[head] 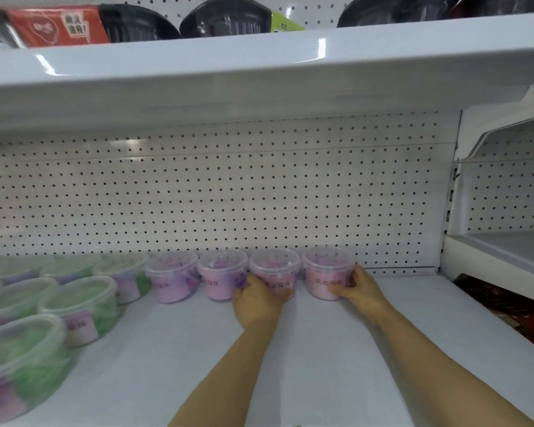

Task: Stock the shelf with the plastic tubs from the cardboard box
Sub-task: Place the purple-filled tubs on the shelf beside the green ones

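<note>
Left hand (256, 298): fingers curled round third pink tub (275, 272). Right hand (359, 288): fingers wrapped about fourth pink tub (327, 272), rightmost of the row. Shelf (321, 349): white, both forearms lying over it. Green tubs (74, 306): clustered at left, blurred. Two further pink tubs (198, 275): upright, at the back. Pegboard (228, 195): white, directly behind the row.

Single view only. The head camera faces the white shelf (290, 349) squarely from the front edge, looking forward and slightly down, close in. The pegboard back panel (216, 192) fills the middle; the upper shelf (259, 63) crosses the top. Wide-angle distortion bends the shelf edges.
</note>
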